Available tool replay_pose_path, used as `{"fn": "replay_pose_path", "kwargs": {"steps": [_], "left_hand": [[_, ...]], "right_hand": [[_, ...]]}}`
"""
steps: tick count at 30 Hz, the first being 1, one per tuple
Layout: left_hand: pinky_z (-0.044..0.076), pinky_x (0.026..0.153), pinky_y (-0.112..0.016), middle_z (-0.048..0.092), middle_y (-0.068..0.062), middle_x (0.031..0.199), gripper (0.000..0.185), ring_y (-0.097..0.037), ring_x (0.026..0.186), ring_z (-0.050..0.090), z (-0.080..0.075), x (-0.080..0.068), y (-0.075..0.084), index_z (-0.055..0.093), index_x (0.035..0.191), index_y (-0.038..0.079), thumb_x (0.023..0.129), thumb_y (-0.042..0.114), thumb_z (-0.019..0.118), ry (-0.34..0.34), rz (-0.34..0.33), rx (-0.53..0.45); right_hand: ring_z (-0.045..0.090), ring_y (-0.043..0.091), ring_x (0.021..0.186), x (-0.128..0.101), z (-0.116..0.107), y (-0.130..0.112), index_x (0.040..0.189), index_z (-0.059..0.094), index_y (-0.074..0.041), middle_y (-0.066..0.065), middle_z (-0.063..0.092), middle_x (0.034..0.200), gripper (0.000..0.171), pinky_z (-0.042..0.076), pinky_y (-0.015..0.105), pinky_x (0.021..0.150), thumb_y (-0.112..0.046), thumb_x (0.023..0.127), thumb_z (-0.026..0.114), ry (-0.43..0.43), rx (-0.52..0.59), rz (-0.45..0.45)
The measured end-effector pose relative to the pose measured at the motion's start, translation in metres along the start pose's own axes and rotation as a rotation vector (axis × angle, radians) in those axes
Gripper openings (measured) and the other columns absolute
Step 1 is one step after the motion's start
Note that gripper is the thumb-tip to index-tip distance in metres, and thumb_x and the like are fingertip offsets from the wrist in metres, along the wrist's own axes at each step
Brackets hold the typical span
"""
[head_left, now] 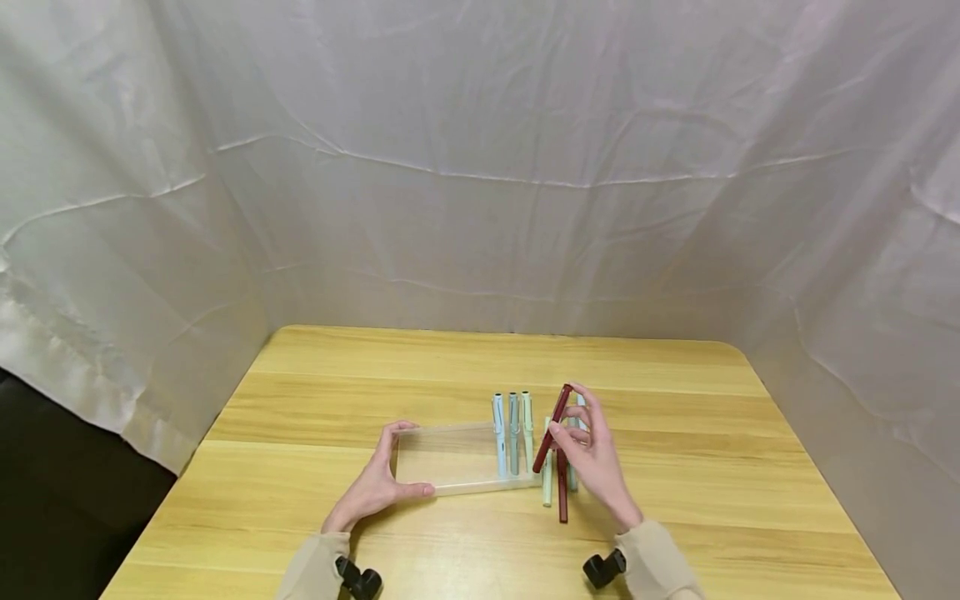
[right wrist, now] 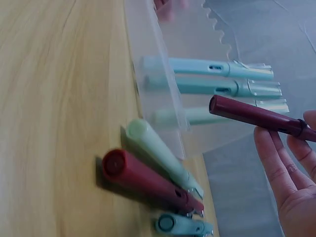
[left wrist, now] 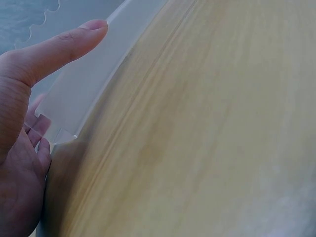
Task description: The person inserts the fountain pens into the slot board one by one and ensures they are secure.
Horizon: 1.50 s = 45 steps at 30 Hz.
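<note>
One dark-red pen (right wrist: pixel 259 116) – probably light, stiff and slick, best held mid-barrel – tilts, pinched by the right hand (head_left: pixel 595 458), near the clear notched tray's (head_left: pixel 453 454) right end; the left hand (head_left: pixel 377 483) grips its left end.

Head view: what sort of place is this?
Probably a makeshift recording booth, though I can't be certain: pale fabric sheeting hangs behind and on both sides of a wood-grain table, and small black devices sit at the person's wrists.
</note>
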<state>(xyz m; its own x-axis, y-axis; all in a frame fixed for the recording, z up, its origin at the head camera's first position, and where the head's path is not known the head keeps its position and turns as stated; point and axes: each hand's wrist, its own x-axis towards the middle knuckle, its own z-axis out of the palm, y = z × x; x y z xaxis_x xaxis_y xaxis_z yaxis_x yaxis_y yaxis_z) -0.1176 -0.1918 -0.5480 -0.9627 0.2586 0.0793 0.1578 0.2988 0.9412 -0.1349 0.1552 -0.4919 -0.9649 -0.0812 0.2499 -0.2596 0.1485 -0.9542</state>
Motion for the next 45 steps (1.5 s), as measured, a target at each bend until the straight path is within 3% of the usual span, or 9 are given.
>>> {"fn": "replay_pose_path", "kwargs": {"steps": [7,11,15,20,25,32,45], "left_hand": [[0.003,0.12,-0.074,0.031,-0.016,0.157,0.099,-0.045,0.154,0.012,0.0,0.0,-0.001,0.031,0.146,0.015,0.068,0.024,0.093,0.001,-0.004,0.006],[0.003,0.12,-0.074,0.031,-0.016,0.157,0.1,-0.045,0.154,0.012,-0.001,0.0,-0.001,0.031,0.146,0.016,0.068,0.024,0.093,0.002,-0.01,0.013],[0.004,0.12,-0.074,0.031,-0.016,0.157,0.1,-0.044,0.154,0.013,-0.001,-0.001,0.0,0.031,0.146,0.016,0.068,0.024,0.093,0.001,-0.01,0.014],[0.003,0.12,-0.074,0.032,-0.016,0.156,0.1,-0.043,0.153,0.015,-0.001,0.0,0.0,0.031,0.146,0.015,0.067,0.022,0.093,0.0,-0.006,-0.003],[0.002,0.12,-0.074,0.033,-0.016,0.156,0.1,-0.042,0.153,0.017,-0.002,0.0,0.0,0.031,0.145,0.014,0.067,0.022,0.094,-0.001,-0.002,-0.009],[0.002,0.12,-0.074,0.033,-0.015,0.156,0.1,-0.042,0.153,0.017,-0.002,0.0,-0.001,0.032,0.145,0.015,0.067,0.021,0.093,0.003,-0.008,-0.013],[0.003,0.12,-0.075,0.034,-0.015,0.154,0.1,-0.042,0.152,0.018,-0.001,0.0,0.0,0.032,0.145,0.015,0.067,0.021,0.094,0.004,-0.003,-0.003]], "right_hand": [[0.072,0.024,0.074,0.0,0.013,-0.005,0.152,0.034,-0.02,0.021,0.059,0.111,0.066,0.06,0.037,0.055,-0.007,0.096,0.066,-0.019,-0.037,-0.005],[0.072,0.016,0.075,0.0,0.02,-0.005,0.152,0.034,-0.017,0.021,0.059,0.11,0.066,0.064,0.041,0.063,-0.006,0.095,0.067,-0.013,-0.03,-0.023],[0.07,0.009,0.075,0.001,0.026,-0.004,0.151,0.034,-0.009,0.021,0.06,0.107,0.066,0.063,0.039,0.06,-0.002,0.093,0.067,-0.009,-0.028,-0.087],[0.071,0.018,0.078,0.001,0.032,-0.006,0.15,0.037,-0.011,0.021,0.062,0.105,0.065,0.063,0.038,0.059,-0.003,0.093,0.068,-0.007,-0.044,-0.128],[0.069,0.015,0.083,0.0,0.038,-0.009,0.15,0.038,-0.017,0.019,0.062,0.107,0.066,0.064,0.038,0.067,-0.006,0.093,0.069,-0.018,-0.048,-0.106],[0.072,0.021,0.083,-0.001,0.045,-0.01,0.15,0.037,-0.014,0.019,0.065,0.106,0.066,0.064,0.033,0.073,-0.006,0.094,0.069,-0.036,-0.067,-0.137],[0.073,0.025,0.083,-0.004,0.056,-0.009,0.148,0.042,-0.017,0.016,0.067,0.105,0.062,0.062,0.023,0.071,-0.01,0.093,0.071,-0.054,-0.113,-0.163]]}}
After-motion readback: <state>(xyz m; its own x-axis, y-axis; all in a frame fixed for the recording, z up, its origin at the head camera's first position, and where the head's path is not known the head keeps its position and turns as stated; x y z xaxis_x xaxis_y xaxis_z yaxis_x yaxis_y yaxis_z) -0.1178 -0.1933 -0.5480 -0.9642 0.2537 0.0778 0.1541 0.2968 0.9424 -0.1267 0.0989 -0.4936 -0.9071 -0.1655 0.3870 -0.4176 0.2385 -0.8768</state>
